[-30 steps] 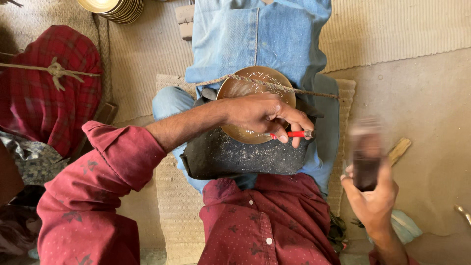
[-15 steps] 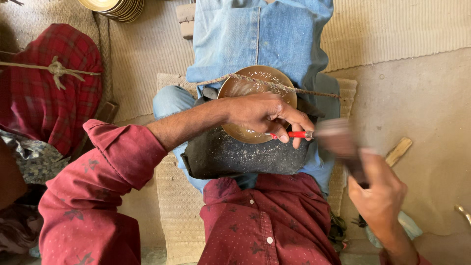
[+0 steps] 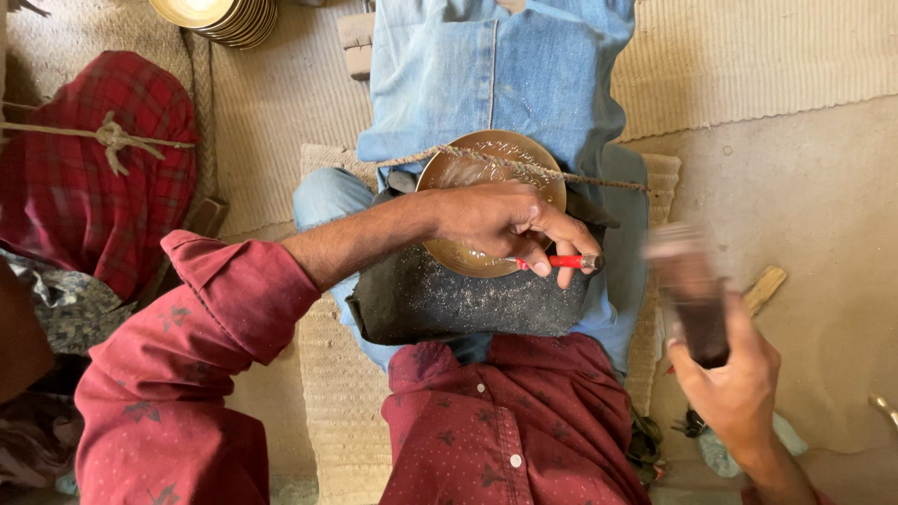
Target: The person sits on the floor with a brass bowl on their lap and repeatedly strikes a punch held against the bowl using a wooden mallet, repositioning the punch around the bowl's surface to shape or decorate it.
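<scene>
Brass plate [image 3: 468,168] rests on a dark speckled pad [image 3: 449,299] in the lap, roped down so it stays put. Left hand [image 3: 496,220] pinches a red-handled chisel [image 3: 559,263] against its near rim; right hand [image 3: 734,383] clenches a blurred mallet [image 3: 690,290], raised beside the pad's right edge.

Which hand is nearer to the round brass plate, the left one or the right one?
Left. The left hand rests on the brass plate, holding a red-handled tool at its rim. The right hand is off to the side, holding a blurred mallet.
</scene>
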Action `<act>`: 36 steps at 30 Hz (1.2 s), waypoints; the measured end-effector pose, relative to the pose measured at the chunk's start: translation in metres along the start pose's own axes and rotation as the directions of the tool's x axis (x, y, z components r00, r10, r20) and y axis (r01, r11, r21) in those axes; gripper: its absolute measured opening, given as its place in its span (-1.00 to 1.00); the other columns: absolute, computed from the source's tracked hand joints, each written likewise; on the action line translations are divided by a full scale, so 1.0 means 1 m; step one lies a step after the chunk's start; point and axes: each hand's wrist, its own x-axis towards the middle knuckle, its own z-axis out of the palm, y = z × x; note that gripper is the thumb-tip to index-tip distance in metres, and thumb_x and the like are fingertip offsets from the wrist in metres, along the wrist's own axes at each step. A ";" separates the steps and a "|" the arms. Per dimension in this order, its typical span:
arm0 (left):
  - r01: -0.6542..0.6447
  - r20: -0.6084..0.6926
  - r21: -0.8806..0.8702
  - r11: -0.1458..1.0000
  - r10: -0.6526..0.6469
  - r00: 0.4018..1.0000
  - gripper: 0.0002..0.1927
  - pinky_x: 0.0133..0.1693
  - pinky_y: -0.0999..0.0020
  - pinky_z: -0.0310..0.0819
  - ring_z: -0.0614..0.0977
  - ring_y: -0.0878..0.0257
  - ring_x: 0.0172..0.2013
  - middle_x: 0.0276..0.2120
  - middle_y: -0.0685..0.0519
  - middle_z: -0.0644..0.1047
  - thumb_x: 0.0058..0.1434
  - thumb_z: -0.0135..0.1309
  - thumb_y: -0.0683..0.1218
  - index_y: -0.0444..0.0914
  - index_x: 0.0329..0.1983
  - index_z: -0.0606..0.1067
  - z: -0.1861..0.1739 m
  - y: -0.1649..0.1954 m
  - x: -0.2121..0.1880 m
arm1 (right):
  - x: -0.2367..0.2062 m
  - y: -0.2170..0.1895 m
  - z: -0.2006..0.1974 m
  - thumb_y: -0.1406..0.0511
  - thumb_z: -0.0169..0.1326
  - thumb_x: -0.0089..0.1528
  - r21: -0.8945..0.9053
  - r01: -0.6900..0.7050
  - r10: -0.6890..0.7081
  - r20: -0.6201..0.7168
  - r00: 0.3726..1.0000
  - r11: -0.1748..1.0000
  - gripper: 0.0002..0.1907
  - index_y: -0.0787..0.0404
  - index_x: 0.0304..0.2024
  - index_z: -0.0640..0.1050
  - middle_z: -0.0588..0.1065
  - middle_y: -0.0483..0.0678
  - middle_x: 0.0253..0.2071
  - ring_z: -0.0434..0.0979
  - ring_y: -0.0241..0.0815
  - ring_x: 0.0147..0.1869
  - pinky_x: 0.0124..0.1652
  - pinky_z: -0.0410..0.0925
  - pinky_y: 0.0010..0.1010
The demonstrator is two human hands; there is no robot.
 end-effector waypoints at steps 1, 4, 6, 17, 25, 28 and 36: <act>0.016 0.010 0.002 1.000 -0.016 1.000 -0.49 -0.19 0.31 0.64 0.69 0.35 -0.14 -0.05 0.19 0.70 0.28 0.19 -0.20 -0.07 0.30 0.45 0.000 0.000 0.000 | 0.000 0.000 -0.001 0.42 0.29 0.11 -0.093 0.087 -0.090 -0.023 0.996 0.992 -0.30 0.34 0.32 0.42 0.56 0.19 -0.14 0.63 0.09 -0.16 -0.15 0.46 -0.17; 0.039 0.018 0.023 0.999 -0.040 0.999 -0.50 -0.19 0.32 0.62 0.69 0.34 -0.16 -0.06 0.20 0.71 0.29 0.19 -0.20 -0.06 0.29 0.45 0.000 0.000 -0.001 | 0.002 0.001 -0.002 0.43 0.29 0.13 -0.186 0.226 -0.238 -0.043 0.970 0.956 -0.32 0.33 0.31 0.42 0.56 0.25 -0.05 0.63 0.13 -0.07 -0.10 0.47 -0.17; 0.021 -0.003 0.047 0.999 -0.021 1.000 -0.49 -0.17 0.33 0.63 0.70 0.34 -0.14 -0.05 0.20 0.70 0.27 0.20 -0.20 -0.06 0.29 0.45 0.000 0.000 -0.001 | 0.003 0.001 -0.003 0.40 0.28 0.07 -0.003 0.162 -0.162 -0.029 0.986 0.987 -0.18 0.40 0.38 0.34 0.53 0.26 -0.07 0.61 0.08 -0.10 -0.11 0.44 -0.16; 0.002 -0.011 -0.002 1.000 -0.002 1.000 -0.49 -0.10 0.36 0.68 0.71 0.35 -0.14 -0.06 0.16 0.70 0.26 0.12 -0.34 -0.13 0.26 0.44 -0.001 -0.001 -0.002 | 0.000 -0.005 0.002 0.47 0.24 0.09 0.018 0.205 -0.202 -0.121 0.972 0.979 -0.30 0.22 0.28 0.36 0.54 0.23 -0.06 0.61 0.12 -0.11 -0.09 0.48 -0.22; 0.032 -0.017 -0.021 0.999 -0.032 0.999 -0.44 -0.10 0.40 0.70 0.72 0.38 -0.14 -0.02 0.19 0.69 0.25 0.13 -0.30 -0.08 0.32 0.43 -0.003 -0.003 0.002 | 0.001 0.005 0.007 0.51 0.24 0.17 -0.084 0.276 -0.287 -0.189 0.939 0.957 -0.25 0.40 0.40 0.29 0.54 0.28 -0.12 0.61 0.07 -0.16 -0.15 0.45 -0.20; -0.019 -0.017 -0.014 1.000 0.018 1.000 -0.45 -0.11 0.37 0.66 0.69 0.37 -0.11 -0.03 0.17 0.69 0.25 0.25 -0.23 -0.11 0.30 0.44 -0.002 -0.003 0.003 | -0.009 0.008 0.006 0.47 0.29 0.17 0.190 0.226 -0.162 -0.302 0.939 0.955 -0.16 0.39 0.38 0.14 0.51 0.17 -0.19 0.57 -0.07 -0.22 -0.17 0.45 -0.22; -0.068 -0.026 0.029 0.997 0.069 0.997 -0.44 -0.07 0.35 0.67 0.69 0.37 -0.09 -0.03 0.17 0.70 0.24 0.19 -0.29 -0.12 0.31 0.45 -0.002 -0.004 0.003 | -0.004 0.013 0.012 0.55 0.23 -0.06 -0.151 0.325 -0.342 -0.106 0.934 0.934 -0.27 0.50 0.18 0.34 0.51 0.28 -0.24 0.58 0.07 -0.25 -0.31 0.44 -0.18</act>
